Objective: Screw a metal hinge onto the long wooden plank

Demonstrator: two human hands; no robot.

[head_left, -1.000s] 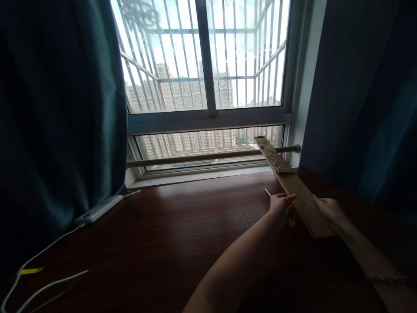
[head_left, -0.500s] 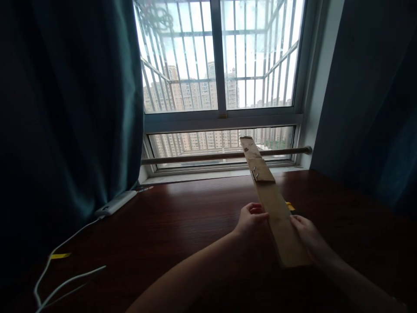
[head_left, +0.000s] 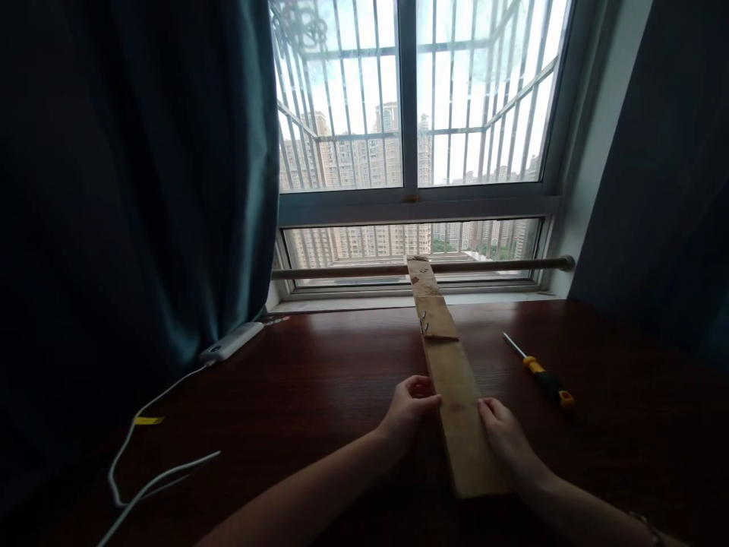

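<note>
A long light wooden plank (head_left: 452, 387) lies lengthwise on the dark wooden table (head_left: 319, 380), its far end near the window rail. A smaller wooden piece with metal nails sticking out (head_left: 433, 315) sits on its far half. My left hand (head_left: 408, 410) grips the plank's left edge and my right hand (head_left: 504, 437) grips its right edge, both near the close end. A screwdriver with a yellow and black handle (head_left: 541, 372) rests on the table to the right of the plank, apart from both hands.
A white power bank (head_left: 231, 342) with white cables (head_left: 148, 475) lies at the table's left by a dark teal curtain (head_left: 137, 190). A rod (head_left: 353, 270) runs along the barred window (head_left: 410, 99). Another curtain (head_left: 672, 175) hangs at the right.
The plank has moved left and toward me with both hands on its edges. The screwdriver, earlier under my left hand and the plank, now lies uncovered to the right.
</note>
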